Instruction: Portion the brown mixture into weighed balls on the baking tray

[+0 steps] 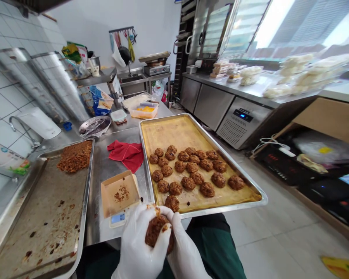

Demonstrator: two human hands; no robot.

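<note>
Both hands wear white gloves and come together at the bottom middle. Between them sits a brown ball of sticky mixture (154, 231), partly covered by fingers. My left hand (139, 240) is wrapped round its near side, the thumb across the front. My right hand (184, 244) cups it from the other side. Just beyond the hands, a baking tray (165, 130) bears several shaped brown balls (192, 167) on its lined surface. Left of it, a paper box (110, 193) with crumbs rests on a kitchen scale (118, 219) reading 0.0.
A second metal tray (26, 224) at left holds a slab of brown mixture (75, 155) at its far end and scattered crumbs. A red cloth (127, 153) lies between the trays. Farther back are a foil-covered bowl (95, 126) and a plastic tub (144, 112) with orange contents.
</note>
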